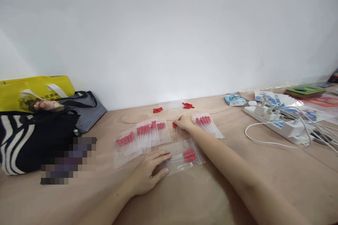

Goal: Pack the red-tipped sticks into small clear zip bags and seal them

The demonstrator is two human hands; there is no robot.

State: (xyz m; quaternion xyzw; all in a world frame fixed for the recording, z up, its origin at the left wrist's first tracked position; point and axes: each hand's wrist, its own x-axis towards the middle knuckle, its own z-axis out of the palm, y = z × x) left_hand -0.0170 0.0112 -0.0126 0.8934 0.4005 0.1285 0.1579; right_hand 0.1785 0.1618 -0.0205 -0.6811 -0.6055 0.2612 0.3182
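Note:
My left hand lies with its fingers stretched out, fingertips resting on the left end of a clear zip bag. Inside that bag are several droppers with red rubber bulbs and thin clear stems, bulbs toward the right. Beyond the bag, my right hand pinches the red bulb end of a dropper standing or lying stem toward me; whether it is one or two I cannot tell. Filled bags of droppers overlap to the left. Another filled bag lies right of my right wrist.
Loose red bulbs and more red bulbs lie near the wall, with clear stems between them. A power strip with cables, a blue pack and printed cards are rightward. Bags stand at left.

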